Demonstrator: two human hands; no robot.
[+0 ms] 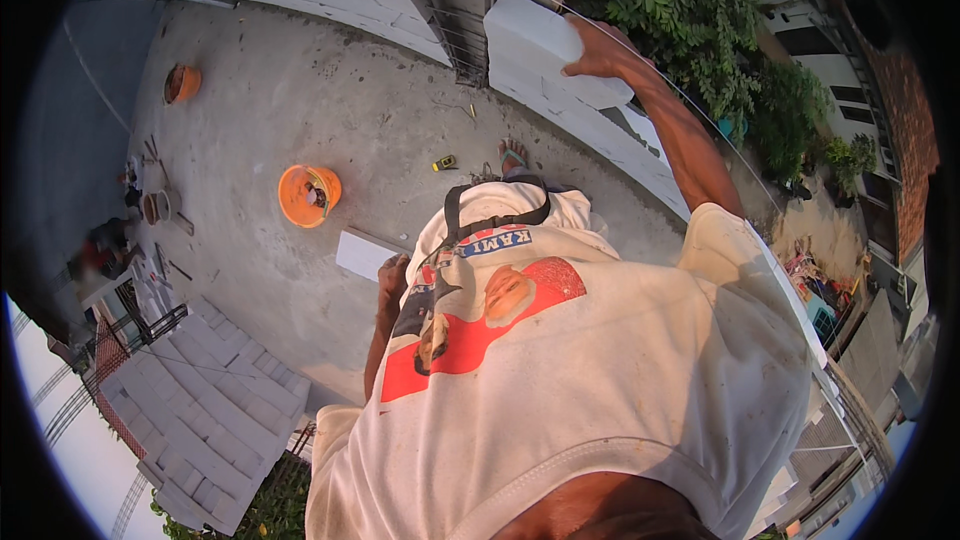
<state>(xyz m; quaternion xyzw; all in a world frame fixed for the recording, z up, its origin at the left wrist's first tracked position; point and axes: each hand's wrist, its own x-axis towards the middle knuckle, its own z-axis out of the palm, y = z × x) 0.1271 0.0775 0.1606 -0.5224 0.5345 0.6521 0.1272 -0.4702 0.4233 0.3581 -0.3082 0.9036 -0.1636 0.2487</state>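
Observation:
At the upper right, my right hand (603, 50) grips a white block (527, 38) on top of the low white block wall (560, 105). Its thumb and fingers are apart across the block's end. Down at my left side, my left hand (393, 278) is closed at the end of a flat white rectangular block (363, 255), which seems to hang from it. My body hides part of that grip. A steel rebar column (480, 20) stands right beside the wall block.
An orange bucket (309, 196) with things inside and a yellow-black tape measure (444, 163) are on the concrete floor. Another orange bucket (183, 84) stands farther left. White blocks (205, 405) are stacked at lower left. A thin string (690, 105) runs along the wall; trees grow beyond it.

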